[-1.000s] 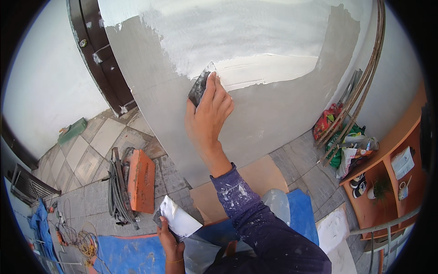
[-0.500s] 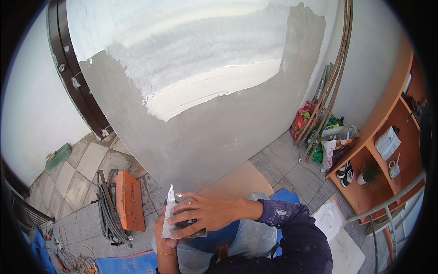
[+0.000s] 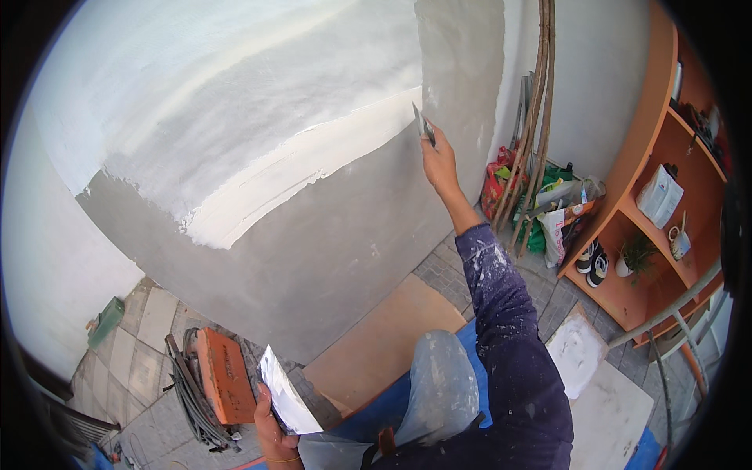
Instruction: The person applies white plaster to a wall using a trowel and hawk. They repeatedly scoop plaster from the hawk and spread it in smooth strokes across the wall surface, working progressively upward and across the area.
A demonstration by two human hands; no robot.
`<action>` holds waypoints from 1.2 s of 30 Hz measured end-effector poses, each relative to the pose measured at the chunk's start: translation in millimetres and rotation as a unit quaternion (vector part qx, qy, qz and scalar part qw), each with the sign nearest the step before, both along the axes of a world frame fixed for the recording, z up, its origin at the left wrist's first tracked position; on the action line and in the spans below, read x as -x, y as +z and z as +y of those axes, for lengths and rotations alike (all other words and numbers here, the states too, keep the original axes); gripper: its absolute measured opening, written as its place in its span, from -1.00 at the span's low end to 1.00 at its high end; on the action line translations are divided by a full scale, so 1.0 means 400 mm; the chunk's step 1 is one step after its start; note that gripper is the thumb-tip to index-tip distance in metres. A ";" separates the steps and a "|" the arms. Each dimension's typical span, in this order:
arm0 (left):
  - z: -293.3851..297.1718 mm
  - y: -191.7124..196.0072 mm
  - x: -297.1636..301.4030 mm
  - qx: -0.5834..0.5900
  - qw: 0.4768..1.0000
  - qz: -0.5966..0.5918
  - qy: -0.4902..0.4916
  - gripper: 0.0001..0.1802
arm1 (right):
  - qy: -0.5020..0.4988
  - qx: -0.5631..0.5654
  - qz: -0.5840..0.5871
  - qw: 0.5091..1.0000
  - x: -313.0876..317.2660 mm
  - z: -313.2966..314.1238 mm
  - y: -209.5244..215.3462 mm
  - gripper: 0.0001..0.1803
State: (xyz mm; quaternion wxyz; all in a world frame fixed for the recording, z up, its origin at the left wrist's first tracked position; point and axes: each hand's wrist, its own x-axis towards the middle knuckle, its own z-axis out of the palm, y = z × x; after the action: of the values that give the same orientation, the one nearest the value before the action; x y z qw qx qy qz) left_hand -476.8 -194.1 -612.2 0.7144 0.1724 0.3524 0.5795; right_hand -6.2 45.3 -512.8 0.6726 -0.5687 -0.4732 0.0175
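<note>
My right hand [image 3: 441,163] is stretched out to the wall [image 3: 352,235], its fingers wrapped round the handle of a plastering trowel [image 3: 420,119]. The blade shows nearly edge-on, at the right end of a thick white plaster band [image 3: 294,168]; whether it touches cannot be made out. Above the band the wall carries a smoother whitish coat, and below and right of it is bare grey. Low in front of me, my left hand [image 3: 272,431] grips a second trowel [image 3: 290,398], its pale blade tilted upward. Part of that grip is hidden behind the blade.
An orange toolbox [image 3: 223,376] with coiled cables [image 3: 184,399] lies at the left. Wooden poles [image 3: 535,117] and filled bags [image 3: 556,215] lean in the right corner. Beyond stands an orange shelf [image 3: 619,290]. Cardboard [image 3: 384,337], blue sheeting [image 3: 468,337] and a white-smeared board [image 3: 576,356] cover the floor.
My right hand has left the trowel at my left hand and reached up and right to the wall with a trowel. My left hand is lower. The view has shifted right.
</note>
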 end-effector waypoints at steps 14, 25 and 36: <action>-0.071 -0.116 0.046 0.111 0.994 0.000 0.013 -0.51 | 0.004 0.009 0.032 0.999 0.036 0.076 0.148 -0.52; -0.052 -0.146 0.075 0.106 0.994 -0.040 0.000 -0.49 | 0.006 -0.047 -0.110 0.993 0.592 -0.061 0.094 -0.50; -0.071 -0.190 0.147 0.115 0.989 -0.087 0.030 -0.53 | 0.037 -0.053 -0.234 0.970 0.993 -0.179 0.052 -0.24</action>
State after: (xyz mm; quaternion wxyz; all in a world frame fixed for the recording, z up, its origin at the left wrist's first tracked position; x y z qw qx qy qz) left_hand -535.5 -222.4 -688.2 0.7396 0.0273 0.3583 0.5691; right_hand -403.5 -26.4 -491.9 0.5712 -0.5024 -0.6386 -0.1162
